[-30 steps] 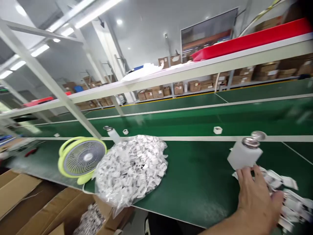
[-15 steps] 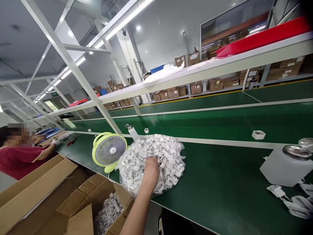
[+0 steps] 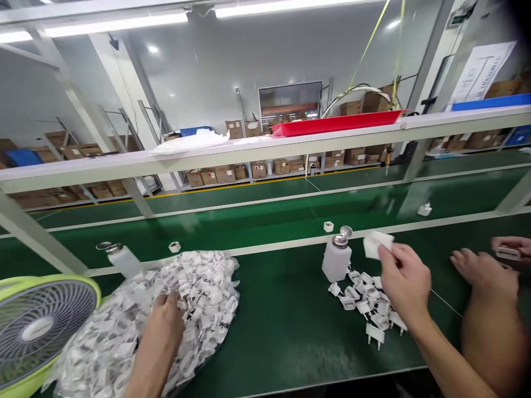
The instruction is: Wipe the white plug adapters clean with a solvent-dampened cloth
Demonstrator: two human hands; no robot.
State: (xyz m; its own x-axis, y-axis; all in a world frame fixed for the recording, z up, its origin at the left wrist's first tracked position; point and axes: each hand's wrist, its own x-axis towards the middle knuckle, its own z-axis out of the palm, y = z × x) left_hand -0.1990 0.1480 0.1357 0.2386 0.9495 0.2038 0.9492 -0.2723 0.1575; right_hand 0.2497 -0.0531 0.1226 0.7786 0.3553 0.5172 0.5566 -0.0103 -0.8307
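Note:
My left hand (image 3: 161,326) reaches into a clear plastic bag heaped with small white plug parts (image 3: 211,293); its fingers are bent down among them, and what they hold, if anything, is hidden. My right hand (image 3: 406,276), at the right, pinches a folded white cloth (image 3: 376,244) between thumb and fingers, raised over the table. Below and left of that hand lies a loose pile of white plugs with pins (image 3: 367,301). Beside the pile stands a white pump bottle (image 3: 337,260) with a metal top.
A green fan (image 3: 39,331) stands at the left, with another bottle (image 3: 123,260) behind the bag. At the far right, another person's hands (image 3: 489,268) are over the table, one holding a white part. A shelf (image 3: 257,148) with a red tray (image 3: 340,122) crosses above the green belt.
The view has swung right. My right hand with the cloth and another person's hands have come into view, while the cardboard boxes and person at the left have gone out. My left hand remains in the bag.

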